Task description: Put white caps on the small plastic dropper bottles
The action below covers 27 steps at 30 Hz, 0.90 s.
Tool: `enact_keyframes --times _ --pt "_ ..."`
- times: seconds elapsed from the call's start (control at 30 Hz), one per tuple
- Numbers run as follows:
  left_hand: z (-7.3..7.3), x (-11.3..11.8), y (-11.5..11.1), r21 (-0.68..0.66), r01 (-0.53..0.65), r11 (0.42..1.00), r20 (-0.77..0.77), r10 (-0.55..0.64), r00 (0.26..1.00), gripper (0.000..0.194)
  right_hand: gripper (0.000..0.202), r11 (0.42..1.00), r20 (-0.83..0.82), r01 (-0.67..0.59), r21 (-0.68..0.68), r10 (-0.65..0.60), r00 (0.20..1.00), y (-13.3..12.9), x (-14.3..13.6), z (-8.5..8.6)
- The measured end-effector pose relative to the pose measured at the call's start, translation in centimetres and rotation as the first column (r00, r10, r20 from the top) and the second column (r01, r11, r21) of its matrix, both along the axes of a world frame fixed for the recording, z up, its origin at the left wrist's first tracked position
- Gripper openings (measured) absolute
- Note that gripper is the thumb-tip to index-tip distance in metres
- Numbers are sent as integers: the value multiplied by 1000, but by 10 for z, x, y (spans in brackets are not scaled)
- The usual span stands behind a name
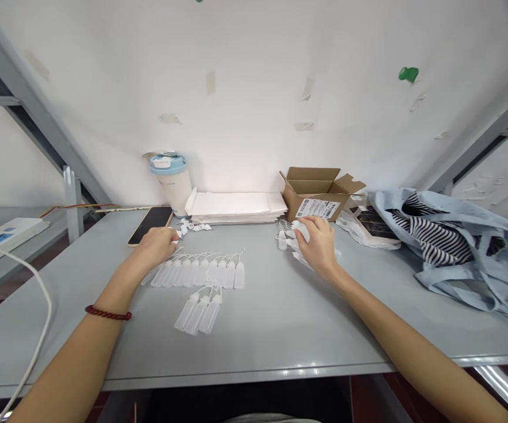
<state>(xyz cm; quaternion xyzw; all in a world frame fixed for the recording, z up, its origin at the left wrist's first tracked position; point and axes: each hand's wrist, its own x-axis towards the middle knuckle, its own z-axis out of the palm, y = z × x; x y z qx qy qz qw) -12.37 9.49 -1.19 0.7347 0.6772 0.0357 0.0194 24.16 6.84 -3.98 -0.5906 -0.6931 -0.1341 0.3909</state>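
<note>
My left hand (pixel 157 244), closed, is at the left end of a row of translucent plastic bottles (pixel 201 274) with thin loops; a bit of white shows at its fingertips. Small white caps (pixel 192 227) lie just beyond it. My right hand (pixel 318 244) has its fingers curled round a white piece (pixel 301 230), over a small group of similar bottles (pixel 282 241) in front of the cardboard box. Three bottles (pixel 198 313) lie fanned together, nearer to me than the row.
Along the wall stand a phone (pixel 151 225), a cup with a blue lid (pixel 172 182), stacked white sheets (pixel 238 207) and an open cardboard box (pixel 318 197). A light blue bag (pixel 478 247) lies at right. A white cable (pixel 44 294) crosses the left side.
</note>
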Motion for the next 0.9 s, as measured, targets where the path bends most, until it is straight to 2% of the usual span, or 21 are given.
enact_keyframes --times 0.07,0.13,0.2,0.27,0.33,0.4,0.53,0.7,0.9 --pt "-1 1 0 -5 1 1000 -15 -1 1000 26 21 989 5 -142 45 142 990 -11 -12 3" --pt "-2 2 0 -3 10 1000 -19 -10 1000 26 22 928 20 -370 31 370 929 -30 -29 7" --pt "-2 3 0 7 21 1000 -13 -20 1000 25 26 806 62 -585 -88 591 804 -53 -49 10" --pt "-2 6 -1 18 29 999 -2 -29 1000 24 29 651 107 -721 -237 755 647 -76 -67 13" --pt "0 10 -3 25 40 999 7 -40 999 25 35 538 155 -762 -361 840 519 -93 -79 15" --pt "2 14 -6 41 54 998 22 -55 998 26 39 472 189 -753 -459 880 436 -104 -86 15" --pt "7 21 -10 119 76 990 91 -87 992 30 43 425 207 -723 -545 904 375 -108 -88 12" --pt "7 26 -11 130 74 989 134 -91 987 33 39 421 189 -740 -525 905 381 -105 -89 14" --pt "3 28 -10 180 81 980 185 -114 976 34 33 444 169 -743 -501 892 419 -104 -90 16"
